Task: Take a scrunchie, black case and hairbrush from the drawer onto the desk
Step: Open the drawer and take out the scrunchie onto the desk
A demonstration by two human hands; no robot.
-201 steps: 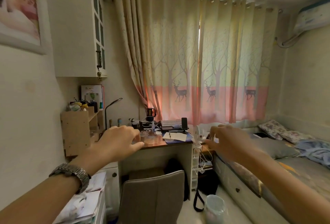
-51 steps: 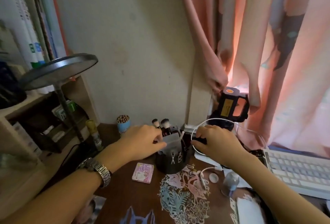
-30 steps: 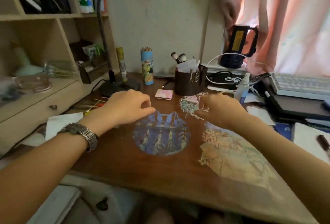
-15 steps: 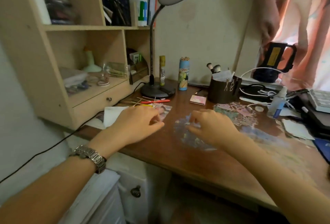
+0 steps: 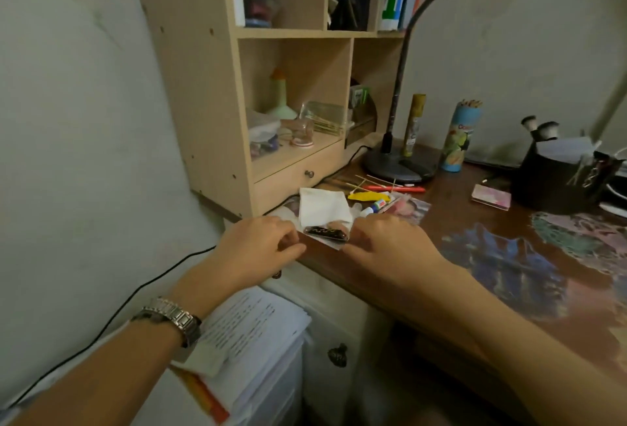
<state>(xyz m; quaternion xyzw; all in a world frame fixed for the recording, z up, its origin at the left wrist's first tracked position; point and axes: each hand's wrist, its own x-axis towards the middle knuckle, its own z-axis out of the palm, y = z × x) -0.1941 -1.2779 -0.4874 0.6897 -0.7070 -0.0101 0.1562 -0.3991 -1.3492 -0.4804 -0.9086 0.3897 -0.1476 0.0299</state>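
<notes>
Legible text was scarce. The blue coloured-pencil tube (image 5: pixel 459 139) at the far side of the desk carried red lettering starting "Co"; the remainder could not be read. The paper stack (image 5: pixel 251 327) near left showed printed lines, too small to read. The yellow-capped bottle (image 5: pixel 413 127) label was blurred.

Single head-worn wide-angle view, aimed forward and down, close over surface (image 5: pixel 400 276) left edge; shelf unit (image 5: pixel 217 86) ahead-left, wall (image 5: pixel 68 120) at left.
</notes>
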